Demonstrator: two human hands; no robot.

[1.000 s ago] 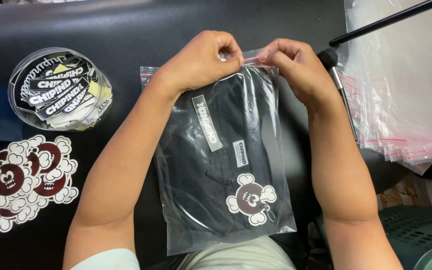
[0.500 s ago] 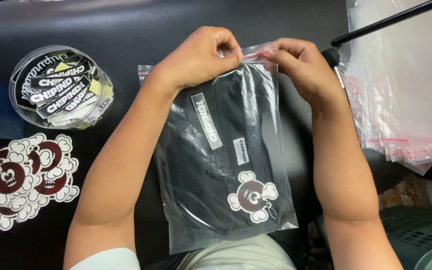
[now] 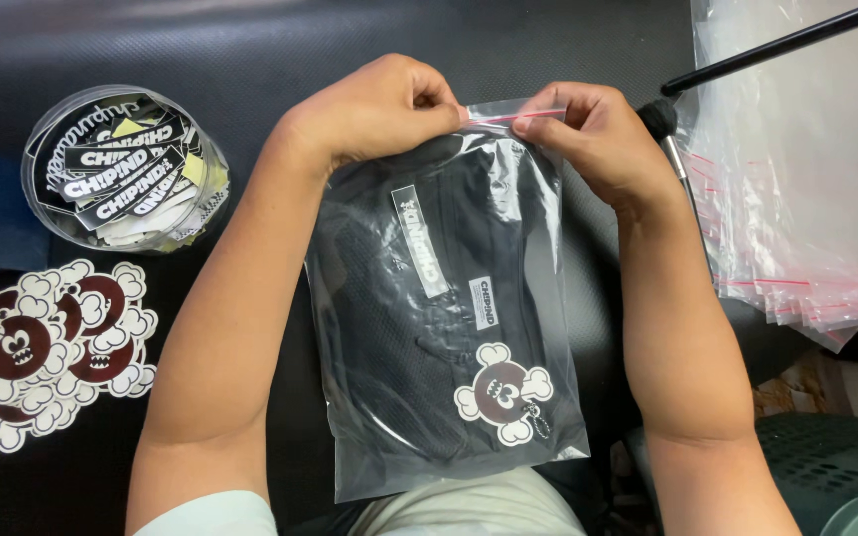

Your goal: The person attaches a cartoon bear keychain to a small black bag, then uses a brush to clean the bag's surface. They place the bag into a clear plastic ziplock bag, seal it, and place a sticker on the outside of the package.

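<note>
A clear zip bag [image 3: 449, 328] lies on the black table [image 3: 250, 40] in front of me, with a folded black garment inside, two label strips and a skull-shaped sticker [image 3: 501, 392]. My left hand [image 3: 379, 104] pinches the bag's red-lined top strip from the left. From the right, my right hand [image 3: 593, 139] pinches the same strip, thumb and fingers pressed on the seal. The two hands almost touch at the bag's top edge.
A round clear tub [image 3: 121, 164] of black and white label stickers stands at the left. Below it lies a pile of skull-shaped stickers [image 3: 42, 347]. A stack of clear zip bags [image 3: 806, 199] hangs at the right under a black rod [image 3: 777, 45]. A dark crate [image 3: 826, 467] is at lower right.
The bag and both hands have stayed nearly in place. My fingers have shifted slightly along the top strip.
</note>
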